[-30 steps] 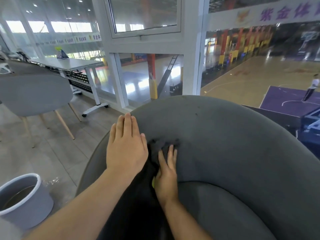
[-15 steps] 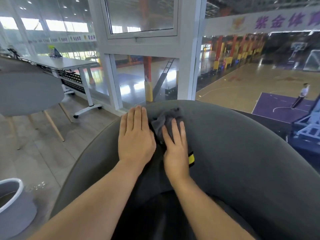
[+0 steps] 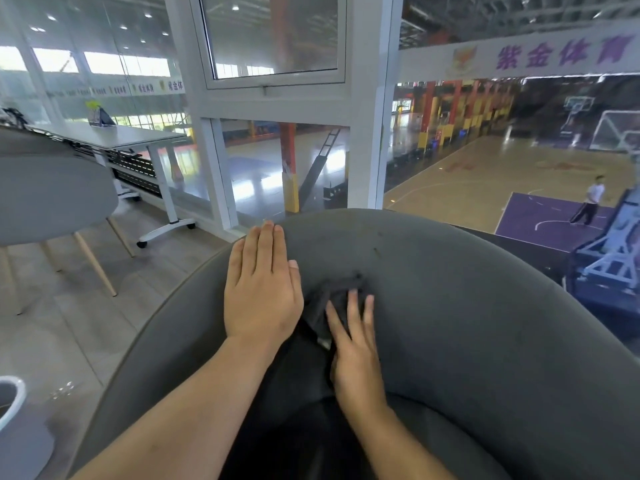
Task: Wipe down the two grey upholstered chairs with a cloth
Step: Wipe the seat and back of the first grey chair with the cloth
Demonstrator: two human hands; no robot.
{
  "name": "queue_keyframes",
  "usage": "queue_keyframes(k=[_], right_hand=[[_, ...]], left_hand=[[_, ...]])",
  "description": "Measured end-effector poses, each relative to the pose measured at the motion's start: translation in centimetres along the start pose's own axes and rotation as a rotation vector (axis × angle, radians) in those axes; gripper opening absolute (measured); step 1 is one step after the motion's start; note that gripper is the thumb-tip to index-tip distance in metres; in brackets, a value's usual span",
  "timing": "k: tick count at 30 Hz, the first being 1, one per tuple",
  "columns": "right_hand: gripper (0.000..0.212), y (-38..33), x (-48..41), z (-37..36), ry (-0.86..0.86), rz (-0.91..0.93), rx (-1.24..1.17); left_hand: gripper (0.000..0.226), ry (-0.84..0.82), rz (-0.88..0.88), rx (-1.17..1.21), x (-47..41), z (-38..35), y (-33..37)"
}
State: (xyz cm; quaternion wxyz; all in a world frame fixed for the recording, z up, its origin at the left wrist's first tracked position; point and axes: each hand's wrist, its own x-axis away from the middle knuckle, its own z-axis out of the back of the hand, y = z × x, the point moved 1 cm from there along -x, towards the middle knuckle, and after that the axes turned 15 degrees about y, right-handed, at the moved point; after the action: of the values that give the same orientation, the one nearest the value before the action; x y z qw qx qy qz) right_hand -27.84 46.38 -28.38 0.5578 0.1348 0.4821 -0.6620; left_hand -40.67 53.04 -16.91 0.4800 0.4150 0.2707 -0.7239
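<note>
Left hand (image 3: 261,289) flat, fingers straight and together, resting on the near chair (image 3: 467,334) backrest near its top edge. Right hand (image 3: 356,344) fingers straight, pressing the dark cloth (image 3: 337,296) against the inner backrest. Second chair (image 3: 52,199) at far left by the tabletop (image 3: 114,135).

**Readable text: two banners**

Your clearest sign is the white banner (image 3: 519,58) above the court, top right. It reads 紫金体育 in big purple characters, running to the frame edge. The orange-yellow crest (image 3: 464,60) left of them is too blurred to read. Your far-left strip banner (image 3: 138,87) behind the glass shows 紫金体 in small print beside a yellow mark; the rest of that line is unreadable
</note>
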Motion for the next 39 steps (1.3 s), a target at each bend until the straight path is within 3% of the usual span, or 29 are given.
queue_keyframes(k=[3, 5, 8, 15, 22, 25, 29, 33, 37, 39], right_hand=[[0.071, -2.6, -7.8, 2.2, 0.128, 0.153, 0.05], [0.072, -4.0, -11.8, 3.4, 0.095, 0.216, 0.125], [0.069, -6.2, -15.9, 4.5, 0.034, 0.141, 0.184], [0.057, -2.8, -8.5, 2.3, 0.146, 0.217, 0.094], [0.065, 5.6, 5.3, -0.3, -0.109, 0.255, 0.333], [0.061, 8.6, 8.6, 0.2, -0.362, 0.409, 0.5], [0.049, 11.1, 5.7, 3.2, -0.436, 0.764, 0.554], [0.045, 9.6, -2.2, 7.3, -0.309, 0.979, 0.521], [0.044, 5.5, -11.2, 9.7, -0.079, 0.983, 0.508], [0.047, 3.9, -15.6, 11.0, 0.008, 0.9, 0.545]], left_hand=[[0.059, -0.019, 0.006, 0.019, -0.3, 0.3, 0.1], [0.059, -0.018, 0.009, 0.025, -0.3, 0.5, 0.1], [0.058, -0.016, 0.012, 0.022, -0.3, 0.5, 0.1], [0.06, -0.033, 0.004, 0.015, -0.4, 0.5, 0.2], [0.057, 0.005, 0.018, 0.006, -0.2, 0.1, 0.2], [0.059, 0.025, 0.023, -0.016, -0.1, -0.1, 0.7], [0.062, 0.004, -0.104, -0.024, 0.7, -1.2, 1.8], [0.065, -0.034, -0.296, -0.026, 2.0, -2.5, 1.8], [0.066, -0.045, -0.296, 0.002, 4.7, -3.0, 2.3], [0.067, -0.057, -0.286, 0.015, 6.4, -3.3, 2.6]])
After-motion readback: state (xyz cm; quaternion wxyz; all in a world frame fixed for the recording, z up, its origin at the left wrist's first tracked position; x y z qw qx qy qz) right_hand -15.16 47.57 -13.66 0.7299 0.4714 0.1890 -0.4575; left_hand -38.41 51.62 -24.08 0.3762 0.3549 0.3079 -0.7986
